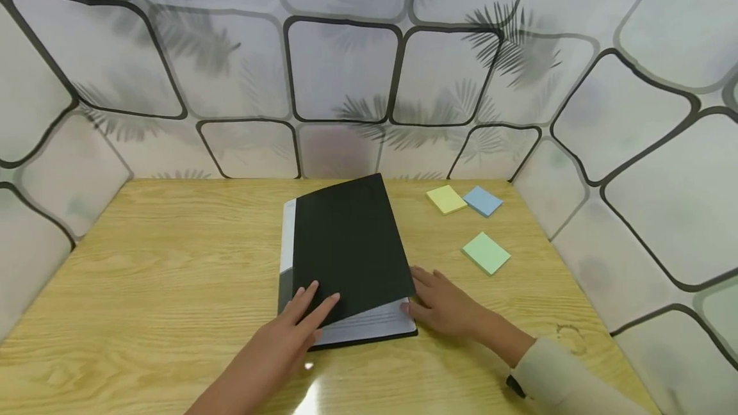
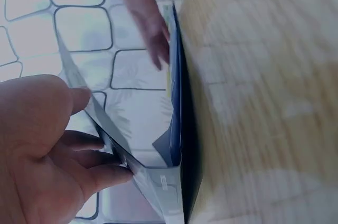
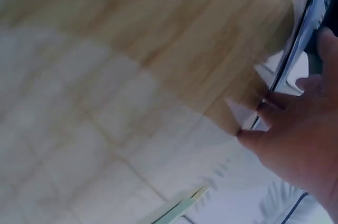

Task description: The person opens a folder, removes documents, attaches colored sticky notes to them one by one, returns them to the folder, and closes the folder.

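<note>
A black folder [image 1: 352, 242] with a white spine strip [image 1: 287, 229] lies on the wooden table, its front cover partly raised. A printed sheet [image 1: 371, 325] shows under the cover near the front edge. My left hand [image 1: 282, 338] pinches the cover by its near edge; in the left wrist view, the thumb of that hand [image 2: 42, 150] is inside the cover and the fingers are outside. At the folder's right side, my right hand [image 1: 446, 303] touches the edge with relaxed fingers. The raised cover partly hides those fingertips in the head view.
Yellow [image 1: 446, 200], blue [image 1: 483, 201] and green sticky note pads [image 1: 486, 253] lie right of the folder. Patterned white panels [image 1: 346, 72] rise behind the table [image 1: 161, 274] and along both sides.
</note>
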A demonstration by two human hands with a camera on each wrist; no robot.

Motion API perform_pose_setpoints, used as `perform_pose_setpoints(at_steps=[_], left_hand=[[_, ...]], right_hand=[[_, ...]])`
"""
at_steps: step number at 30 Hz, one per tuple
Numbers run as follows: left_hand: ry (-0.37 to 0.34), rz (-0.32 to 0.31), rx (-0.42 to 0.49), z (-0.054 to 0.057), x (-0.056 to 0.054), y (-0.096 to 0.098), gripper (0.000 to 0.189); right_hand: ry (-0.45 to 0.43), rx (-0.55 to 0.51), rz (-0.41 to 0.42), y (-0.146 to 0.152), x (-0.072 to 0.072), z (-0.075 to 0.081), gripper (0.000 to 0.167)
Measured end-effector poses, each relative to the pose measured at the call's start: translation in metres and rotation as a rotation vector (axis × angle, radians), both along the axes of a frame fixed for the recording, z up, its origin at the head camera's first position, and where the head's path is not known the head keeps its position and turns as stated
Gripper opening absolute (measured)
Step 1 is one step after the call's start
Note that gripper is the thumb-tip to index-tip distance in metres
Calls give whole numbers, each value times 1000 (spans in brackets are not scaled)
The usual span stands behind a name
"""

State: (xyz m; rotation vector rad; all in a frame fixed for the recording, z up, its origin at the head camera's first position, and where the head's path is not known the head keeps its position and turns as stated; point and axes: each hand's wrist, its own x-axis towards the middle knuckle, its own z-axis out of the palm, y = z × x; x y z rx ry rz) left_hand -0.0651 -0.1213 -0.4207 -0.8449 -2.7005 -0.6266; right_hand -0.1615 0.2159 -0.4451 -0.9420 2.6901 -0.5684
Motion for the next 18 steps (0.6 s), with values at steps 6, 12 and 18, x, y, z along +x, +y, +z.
perform_pose_setpoints(at_steps=[6, 12, 18], left_hand=[[157, 70, 61, 2, 12, -8, 49], [301, 125, 74, -1, 19, -22, 58], [385, 196, 85, -4, 22, -33, 54]], right_hand=[[44, 171, 3, -5, 9, 1, 69], [40, 184, -8, -7, 10, 2, 70], [3, 188, -16, -8, 10, 3, 72]])
